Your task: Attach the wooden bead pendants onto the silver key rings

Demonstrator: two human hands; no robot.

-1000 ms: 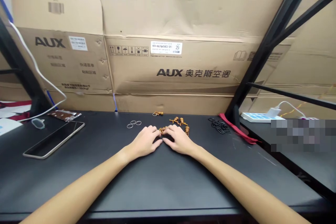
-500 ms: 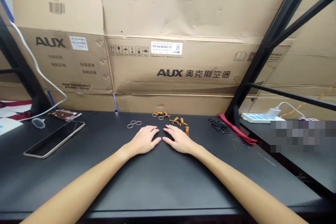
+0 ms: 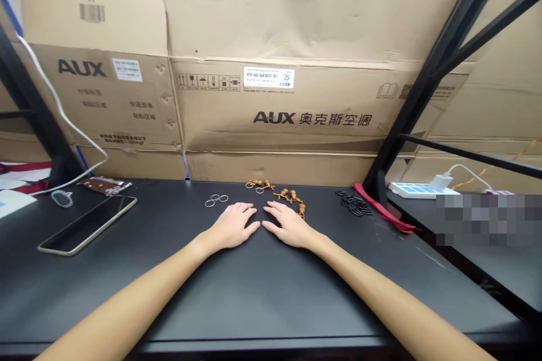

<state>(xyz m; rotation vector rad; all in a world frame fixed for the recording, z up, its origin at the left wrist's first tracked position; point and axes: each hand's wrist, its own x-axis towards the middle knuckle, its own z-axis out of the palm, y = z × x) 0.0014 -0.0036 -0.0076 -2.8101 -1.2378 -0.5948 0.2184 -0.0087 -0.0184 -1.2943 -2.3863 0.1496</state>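
With left hand (image 3: 232,225) and right hand (image 3: 288,224) spread, empty, best pinch singly brown, gourd-shaped, wooden-looking charms (image 3: 293,196) just beyond right hand.

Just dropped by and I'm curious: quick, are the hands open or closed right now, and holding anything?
Left hand: open, palm down, holding nothing that shows.
Right hand: open, palm down, holding nothing that shows.

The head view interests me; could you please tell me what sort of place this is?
Probably a work area in a storeroom or workshop, though I cannot tell which: AUX cardboard stands behind a black table, a black frame slants up at the right, and wooden beads lie on the table.
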